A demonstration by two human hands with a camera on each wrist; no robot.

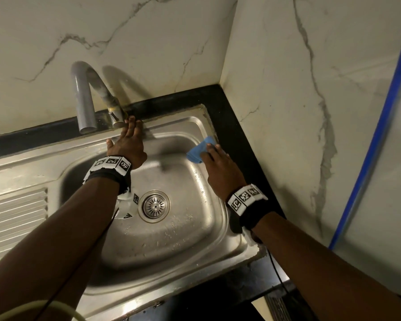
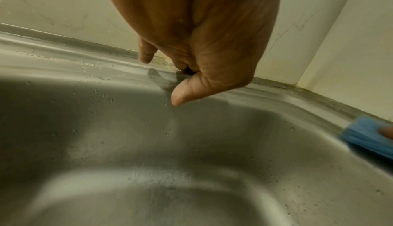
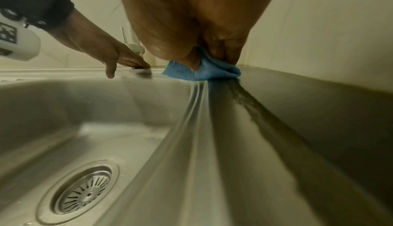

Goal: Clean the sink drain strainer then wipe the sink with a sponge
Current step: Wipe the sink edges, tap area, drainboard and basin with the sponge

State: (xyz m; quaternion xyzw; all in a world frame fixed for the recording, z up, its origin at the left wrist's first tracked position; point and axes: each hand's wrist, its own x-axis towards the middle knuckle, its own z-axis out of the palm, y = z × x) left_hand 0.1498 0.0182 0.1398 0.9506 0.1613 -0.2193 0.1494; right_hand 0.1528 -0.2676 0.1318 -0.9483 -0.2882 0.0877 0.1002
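The steel sink [image 1: 196, 230] has its round drain strainer [image 1: 155, 206] seated in the bowl's floor, also visible in the right wrist view as strainer [image 3: 83, 194]. My right hand [image 1: 214, 156] pinches a blue sponge [image 1: 199, 150] between thumb and fingers and presses it on the sink's right rim near the far corner; the sponge [image 3: 202, 71] sits under that hand. My left hand [image 1: 130, 133] lies flat with straight fingers on the back rim beside the tap base, holding nothing. In the left wrist view the left hand's fingertips [image 2: 146, 56] touch the rim and the sponge [image 2: 365, 137] shows at right.
A grey curved tap [image 1: 83, 100] rises at the back left of the bowl. A ridged drainboard [image 1: 16, 216] lies to the left. Black counter [image 1: 236, 126] borders the sink, with marble walls behind and to the right. A pale hose [image 1: 33, 308] curves at bottom left.
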